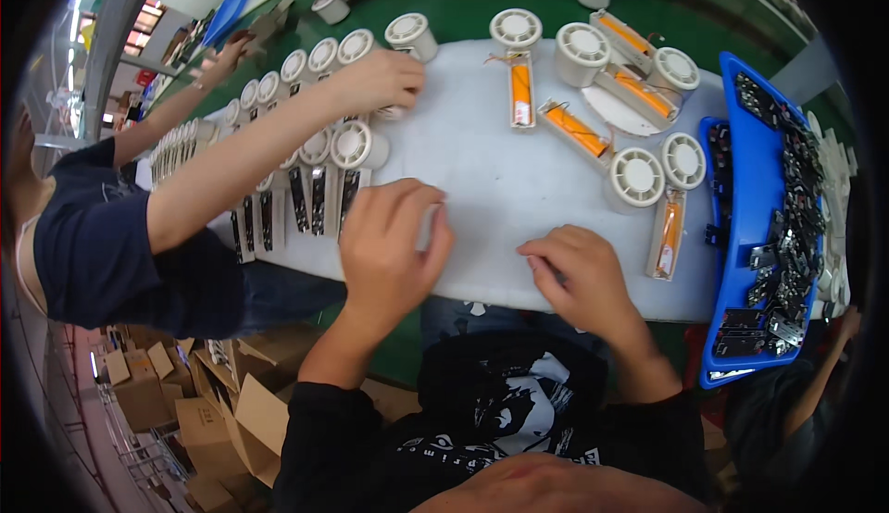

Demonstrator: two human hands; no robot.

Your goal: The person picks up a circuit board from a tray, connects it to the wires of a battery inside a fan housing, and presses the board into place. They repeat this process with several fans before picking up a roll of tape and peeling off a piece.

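Note:
My left hand (391,246) is over the near middle of the white table, fingers bent and thumb apart, with nothing visible in it. Just behind it is a white round-capped unit (356,145), whose narrow body carries a dark circuit board. My right hand (582,277) hovers near the front edge, index finger and thumb apart, also holding nothing that I can see. Beyond it, white units with slotted round caps, such as this unit (636,178), lie beside open narrow housings with orange-wrapped inserts, like the housing (576,131). The undersides of both hands are hidden.
A co-worker's hand (389,82) reaches in from the left over a white unit. Rows of similar units (294,67) line the table's left. Two blue trays (718,328) of dark boards stand at the right. Open cardboard boxes (208,430) lie below left.

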